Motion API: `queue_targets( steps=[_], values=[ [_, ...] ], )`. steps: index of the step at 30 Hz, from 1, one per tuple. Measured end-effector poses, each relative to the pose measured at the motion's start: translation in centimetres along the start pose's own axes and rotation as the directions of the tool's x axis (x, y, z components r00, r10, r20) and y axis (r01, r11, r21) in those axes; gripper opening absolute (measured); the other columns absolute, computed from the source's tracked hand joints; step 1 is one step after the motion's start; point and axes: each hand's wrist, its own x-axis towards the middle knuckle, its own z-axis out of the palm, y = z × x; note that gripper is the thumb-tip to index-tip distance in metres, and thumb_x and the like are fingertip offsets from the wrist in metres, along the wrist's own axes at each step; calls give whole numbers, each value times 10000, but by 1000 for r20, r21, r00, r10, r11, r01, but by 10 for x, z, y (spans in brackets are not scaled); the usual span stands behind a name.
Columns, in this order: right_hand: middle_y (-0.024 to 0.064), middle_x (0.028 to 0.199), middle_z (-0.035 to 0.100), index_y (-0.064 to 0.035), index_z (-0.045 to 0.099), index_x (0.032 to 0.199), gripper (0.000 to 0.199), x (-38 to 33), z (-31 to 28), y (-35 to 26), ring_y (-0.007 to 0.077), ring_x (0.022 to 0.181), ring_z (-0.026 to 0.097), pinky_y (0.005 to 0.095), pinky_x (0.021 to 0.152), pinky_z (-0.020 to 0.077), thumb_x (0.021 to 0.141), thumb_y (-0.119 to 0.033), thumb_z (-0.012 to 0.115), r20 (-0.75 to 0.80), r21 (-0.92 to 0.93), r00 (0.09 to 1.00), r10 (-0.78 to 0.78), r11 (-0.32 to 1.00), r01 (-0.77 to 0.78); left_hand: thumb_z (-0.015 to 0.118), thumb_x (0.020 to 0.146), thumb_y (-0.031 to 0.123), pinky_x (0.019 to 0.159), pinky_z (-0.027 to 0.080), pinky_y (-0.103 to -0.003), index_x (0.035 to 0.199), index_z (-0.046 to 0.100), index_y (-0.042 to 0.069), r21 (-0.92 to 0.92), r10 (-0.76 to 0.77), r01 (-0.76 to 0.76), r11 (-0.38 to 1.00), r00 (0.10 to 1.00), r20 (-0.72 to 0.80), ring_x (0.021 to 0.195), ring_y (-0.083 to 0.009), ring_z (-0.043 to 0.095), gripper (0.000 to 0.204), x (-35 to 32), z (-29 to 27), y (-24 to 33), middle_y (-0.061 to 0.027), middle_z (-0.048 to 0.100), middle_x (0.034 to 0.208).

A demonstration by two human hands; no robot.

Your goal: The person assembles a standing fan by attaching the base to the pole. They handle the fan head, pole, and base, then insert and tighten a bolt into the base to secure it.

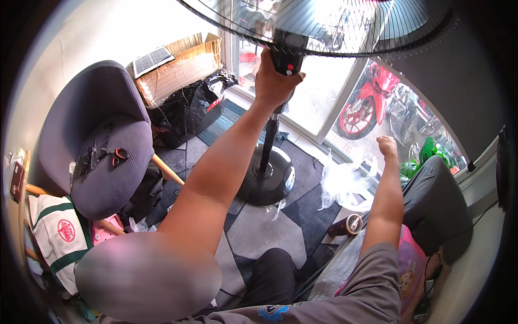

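Note:
A black standing fan [289, 60] rises in front of me, its wire cage [345, 53] cut off by the top of the picture. My left hand [273, 81] is wrapped round the fan's neck housing just below the cage, its thumb beside a red and a white button. Under it, a black pole runs down to the round base [275, 186] on the floor. My right hand [387, 146] is raised to the right, apart from the fan, with its fingers curled into a fist. Whether anything is inside that fist is hidden.
Left stands a grey padded chair [105, 140] with orange-handled scissors [118, 156] on its seat. Behind are a cardboard box [189, 73], a small solar panel [153, 60] and a black plastic bag [181, 116]. A clear plastic bag [342, 183] and dark cup [345, 225] lie right.

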Motion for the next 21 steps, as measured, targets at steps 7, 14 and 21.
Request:
queue_targets(
  steps=[7, 14, 21],
  values=[
    [60, 1051, 731, -96, 675, 1289, 381, -130, -76, -125, 170, 846, 714, 349, 728, 582, 1006, -349, 635, -324, 820, 909, -262, 401, 408, 906, 712, 293, 937, 554, -413, 1361, 339, 17, -16, -9, 10, 1000, 997, 78, 1035, -344, 711, 906, -1, -6, 6, -190, 703, 1124],
    [72, 1051, 749, -76, 691, 1258, 308, -205, -83, -200, 151, 869, 728, 294, 741, 591, 1025, -270, 633, -151, 808, 849, -506, 431, 401, 927, 714, 316, 960, 538, -400, 1484, 284, 18, -92, 10, 16, 996, 960, 280, 1120, -306, 671, 1047, 4, -25, -4, -180, 661, 1225],
    [67, 1027, 758, -72, 710, 1234, 297, -230, -72, -225, 144, 863, 728, 288, 742, 574, 1018, -265, 648, -108, 839, 823, -558, 393, 377, 899, 772, 253, 906, 549, -362, 1422, 416, -2, -245, -107, 206, 947, 925, 365, 1012, -213, 689, 849, 11, -34, 1, -130, 696, 1143]
  ],
)
